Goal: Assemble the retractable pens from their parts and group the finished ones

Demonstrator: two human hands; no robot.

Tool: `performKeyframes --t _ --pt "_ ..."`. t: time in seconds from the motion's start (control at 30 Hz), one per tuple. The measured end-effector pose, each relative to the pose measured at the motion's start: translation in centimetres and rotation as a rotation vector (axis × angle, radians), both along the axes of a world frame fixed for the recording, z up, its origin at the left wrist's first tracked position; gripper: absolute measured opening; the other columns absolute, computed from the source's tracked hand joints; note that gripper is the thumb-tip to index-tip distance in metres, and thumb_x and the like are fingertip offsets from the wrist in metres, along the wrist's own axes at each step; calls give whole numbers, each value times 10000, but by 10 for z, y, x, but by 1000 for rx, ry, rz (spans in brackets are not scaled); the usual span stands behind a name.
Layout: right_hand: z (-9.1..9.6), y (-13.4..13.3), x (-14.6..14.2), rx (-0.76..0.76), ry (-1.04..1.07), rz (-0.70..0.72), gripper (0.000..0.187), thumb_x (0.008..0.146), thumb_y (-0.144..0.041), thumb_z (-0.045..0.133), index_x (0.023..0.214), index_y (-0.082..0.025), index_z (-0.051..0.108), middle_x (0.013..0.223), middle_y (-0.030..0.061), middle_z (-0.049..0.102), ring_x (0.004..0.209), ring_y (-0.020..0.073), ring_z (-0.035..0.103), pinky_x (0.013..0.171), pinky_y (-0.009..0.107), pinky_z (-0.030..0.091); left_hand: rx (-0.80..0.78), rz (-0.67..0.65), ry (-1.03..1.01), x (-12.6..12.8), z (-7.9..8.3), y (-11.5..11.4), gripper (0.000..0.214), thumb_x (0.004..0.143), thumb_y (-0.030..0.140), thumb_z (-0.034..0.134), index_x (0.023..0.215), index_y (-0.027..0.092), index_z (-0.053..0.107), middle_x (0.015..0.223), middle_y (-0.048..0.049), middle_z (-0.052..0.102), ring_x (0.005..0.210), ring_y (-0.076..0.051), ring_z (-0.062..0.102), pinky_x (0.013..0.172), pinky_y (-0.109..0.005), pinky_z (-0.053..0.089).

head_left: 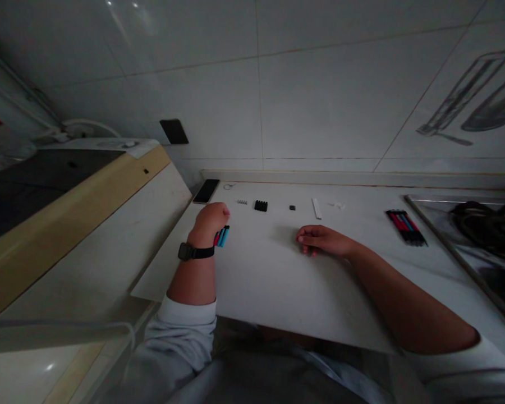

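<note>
My left hand [211, 217], with a dark watch on its wrist, is closed over the left part of the white table. Its fingers curl away from view, so anything inside them is hidden. Right beside its wrist lie blue and red pen barrels [222, 237], partly covered by the hand. My right hand [323, 240] rests low over the middle of the table, fingers loosely bent and a little apart, with nothing visible in them. Beyond the hands sit small springs [242, 202], a group of black ribbed pieces [261, 206], a small black piece [292, 207] and a white strip [316, 209].
A phone [206, 191] lies at the back left, close to a thin ring [229, 187]. Small clear bits [336, 206] are right of the strip. Red, blue and black pens [406, 227] lie near a metal-edged stove [450, 247]. A tiled wall [320, 112] rises behind.
</note>
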State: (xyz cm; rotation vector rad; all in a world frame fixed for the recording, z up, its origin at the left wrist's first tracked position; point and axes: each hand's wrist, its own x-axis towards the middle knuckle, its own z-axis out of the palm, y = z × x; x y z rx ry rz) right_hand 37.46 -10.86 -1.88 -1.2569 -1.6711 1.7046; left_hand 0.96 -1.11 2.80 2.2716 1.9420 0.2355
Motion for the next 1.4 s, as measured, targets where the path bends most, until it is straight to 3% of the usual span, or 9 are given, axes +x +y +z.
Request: performKeyframes --t 0.13,0.23,0.47,0.73,0.9,1.07,1.2,1.4 --pt "-3 1 1 3 12 -6 474 816 -616 741 977 -180 648 760 33 677 660 137 595 611 271 478 -225 21 138 -16 -2 4 141 753 307 774 703 178 742 710 -81 727 688 -207 659 613 -287 438" --pt "-3 1 1 5 9 -7 466 822 -612 738 975 -181 648 767 35 680 673 140 601 617 273 483 -270 -22 182 -18 -4 6 177 727 343 786 663 185 738 634 -64 694 641 -194 644 588 -275 420" --pt "-5 1 2 8 5 -3 478 828 -620 733 981 -177 643 780 37 683 679 137 601 627 273 492 -300 -48 216 -14 -10 8 184 718 369 774 644 202 755 644 -72 711 644 -205 647 589 -295 416" --pt "-7 2 2 17 3 1 465 832 -616 726 979 -182 653 770 33 685 668 136 598 623 273 483 -249 -200 87 24 -20 -3 210 768 399 758 709 197 763 704 -73 742 656 -194 649 623 -296 433" --pt "-6 1 1 10 -1 -11 453 828 -606 733 982 -188 650 774 33 686 691 144 611 620 271 485 -245 -226 130 28 -24 -6 132 718 312 794 729 193 738 736 -68 748 649 -206 647 607 -301 435" --pt "-7 1 1 15 0 -3 439 843 -598 723 983 -190 637 779 34 681 697 141 613 614 262 485 -220 -212 111 27 -25 -8 183 718 216 756 899 197 733 858 -80 770 708 -224 671 611 -304 444" --pt "-9 1 1 29 8 8 429 863 -589 703 998 -190 623 774 29 666 685 133 597 597 251 487 -163 -355 -89 45 -28 -16 210 768 179 714 975 206 693 864 -36 752 715 -186 666 634 -281 466" --pt "-9 -2 -11 154 25 -100 478 810 -527 756 1140 -224 588 892 25 631 737 148 605 569 249 503 11 -742 -373 95 -29 -44 144 886 211 674 1029 211 686 1011 -48 715 906 -189 675 821 -309 529"
